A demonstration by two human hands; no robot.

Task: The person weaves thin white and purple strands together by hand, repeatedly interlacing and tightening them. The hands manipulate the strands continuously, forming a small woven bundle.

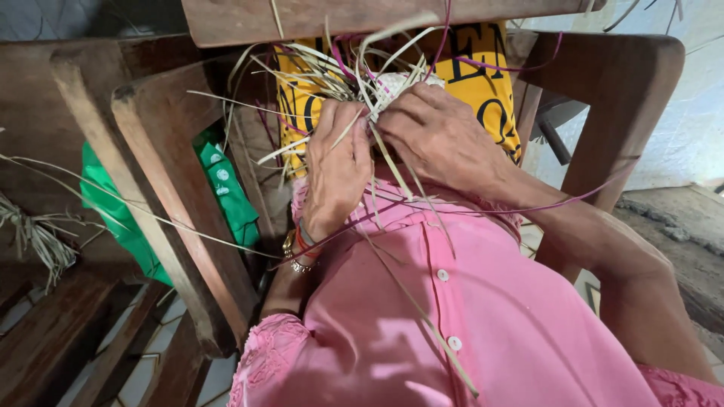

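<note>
Dim corner, wooden chair (173,196) frame left of woven piece (392,83). Woven piece held up at chest, over pink shirt (467,316), so loose straw strips (317,71) fan clear. Left hand (335,169) curled, pinching strips below piece; right hand (441,136) cupped closed around its edge, steadying weave.

the hands (392,151) cover most of the woven piece (400,81), so its shape cannot be told. fingertips are lost among the straw strips (317,71). the yellow cloth (483,83) is partly behind strips and a wooden bar (362,16). the green cloth (226,192) is half hidden by the chair (173,203). the right elbow is cut off by the edge.
</note>
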